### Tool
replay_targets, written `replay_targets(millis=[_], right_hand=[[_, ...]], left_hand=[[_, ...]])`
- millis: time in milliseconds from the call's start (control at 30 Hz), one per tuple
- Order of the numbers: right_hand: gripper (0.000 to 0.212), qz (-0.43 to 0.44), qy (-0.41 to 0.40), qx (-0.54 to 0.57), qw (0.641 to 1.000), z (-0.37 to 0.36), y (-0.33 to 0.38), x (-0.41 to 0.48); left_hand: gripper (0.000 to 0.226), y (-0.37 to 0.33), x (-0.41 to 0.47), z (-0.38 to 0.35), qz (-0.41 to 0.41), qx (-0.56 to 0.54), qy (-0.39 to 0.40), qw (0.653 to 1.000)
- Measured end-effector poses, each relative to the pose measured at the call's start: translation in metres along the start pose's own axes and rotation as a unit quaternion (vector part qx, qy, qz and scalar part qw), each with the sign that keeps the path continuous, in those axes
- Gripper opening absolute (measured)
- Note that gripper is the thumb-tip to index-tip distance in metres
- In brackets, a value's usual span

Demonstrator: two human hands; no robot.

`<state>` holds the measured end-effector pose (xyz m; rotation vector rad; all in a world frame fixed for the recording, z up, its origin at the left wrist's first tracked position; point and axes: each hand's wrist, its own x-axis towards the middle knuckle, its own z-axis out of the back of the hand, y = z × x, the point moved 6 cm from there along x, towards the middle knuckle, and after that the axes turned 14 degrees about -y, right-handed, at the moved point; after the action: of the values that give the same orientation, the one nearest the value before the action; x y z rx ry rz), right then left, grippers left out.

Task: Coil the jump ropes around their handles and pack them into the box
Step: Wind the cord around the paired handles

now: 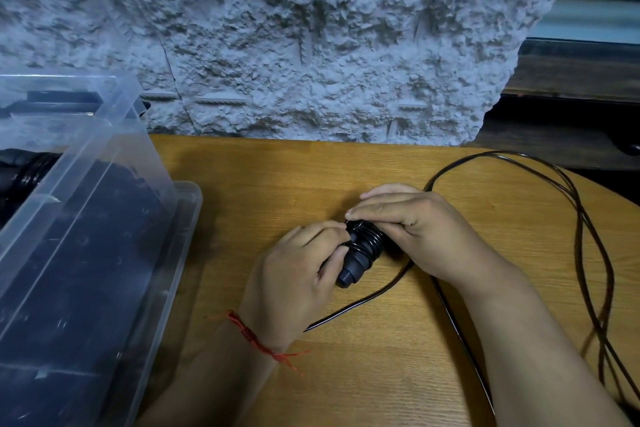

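Note:
My left hand (294,284) grips the black jump rope handles (356,260) just above the wooden table (263,177). Several turns of thin black rope (588,236) are wound round the handles' upper part. My right hand (412,222) lies over the top of the coil, its fingertips pinching the rope at the winding. The loose rope runs out in long loops to the right and under my right forearm. A clear plastic box (114,253) stands at the left, and a coiled black rope bundle (31,170) shows through its far end.
A rough grey stone wall (311,45) rises right behind the table. The box's clear lid (62,94) leans behind the box at the far left. A dark shelf (571,107) lies at the back right, past the table's rounded right edge.

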<state>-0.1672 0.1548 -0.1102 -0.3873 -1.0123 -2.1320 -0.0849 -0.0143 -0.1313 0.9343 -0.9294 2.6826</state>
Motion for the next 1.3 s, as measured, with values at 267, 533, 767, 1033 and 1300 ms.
replay_targets(millis=[267, 533, 767, 1033, 1300], right_hand=[[0.039, -0.002, 0.017, 0.007, 1.000, 0.000, 0.006, 0.003], [0.040, -0.058, 0.034, 0.019, 0.998, 0.000, 0.001, 0.005], [0.043, -0.098, 0.029, 0.011, 0.995, -0.002, 0.001, 0.005], [0.056, -0.142, 0.067, -0.011, 0.987, 0.002, 0.002, 0.004], [0.055, -0.175, 0.129, 0.039, 0.975, -0.012, 0.001, -0.004]], left_hand=[[0.021, 0.016, 0.012, 0.000, 0.110, -0.059, 0.041, 0.991], [0.014, 0.025, 0.016, -0.001, 0.229, -0.134, 0.014, 0.964], [0.023, 0.013, 0.010, 0.000, 0.163, -0.082, 0.019, 0.983], [0.041, 0.004, 0.013, -0.004, 0.115, -0.036, 0.098, 0.988], [0.031, 0.015, 0.010, -0.008, 0.207, -0.077, 0.073, 0.973]])
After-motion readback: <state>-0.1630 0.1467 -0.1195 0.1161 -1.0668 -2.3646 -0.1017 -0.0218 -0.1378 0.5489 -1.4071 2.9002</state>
